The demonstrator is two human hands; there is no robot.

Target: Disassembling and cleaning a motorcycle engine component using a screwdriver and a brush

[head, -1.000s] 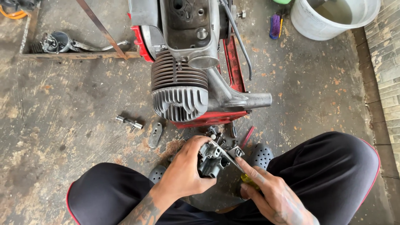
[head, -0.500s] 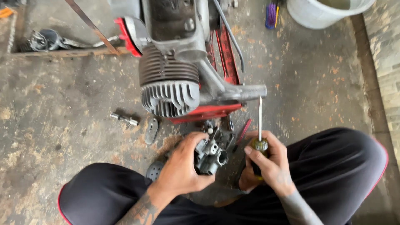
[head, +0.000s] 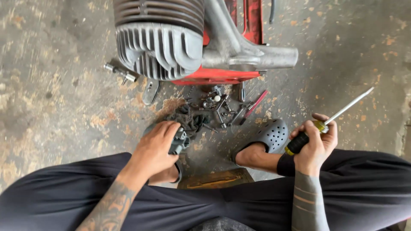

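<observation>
Grip left: hand clamped on carburetor, mostly hidden
Grip right: hand fisted round screwdriver
Engine: top cut off

The left hand now sits lower in the frame, just above the left knee, pressing the small metal part down near the floor instead of holding it up at mid-frame. The right hand has swung out to the right, well apart from the part. Its screwdriver, upright half a second ago, now tilts with the tip toward the upper right. The engine fills more of the upper frame.
</observation>
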